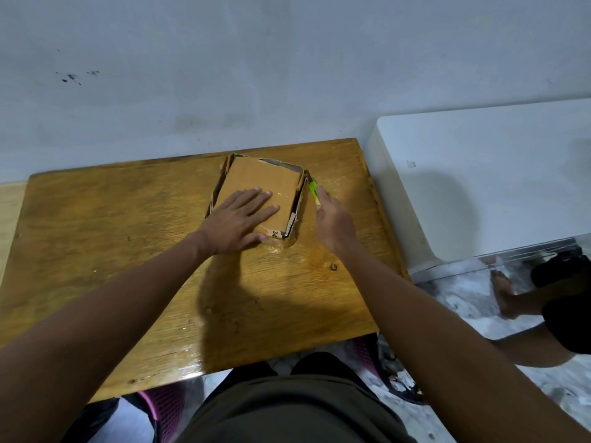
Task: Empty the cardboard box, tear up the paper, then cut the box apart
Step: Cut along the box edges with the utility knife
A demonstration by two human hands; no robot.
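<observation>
A brown cardboard box (265, 177) lies flat on the wooden table (128, 244), towards its far edge. Its side walls are splayed and torn, and clear tape shows at the near corner. My left hand (238, 220) presses flat on the box's top panel with the fingers spread. My right hand (332, 223) grips a green-handled cutter (313, 190), whose tip sits against the box's right side wall near the far right corner. No paper is in sight.
A white appliance (473, 187) with a shiny front stands close to the table's right edge. A grey wall runs right behind the table. A purple chair (163, 407) shows under the near edge, beside my lap.
</observation>
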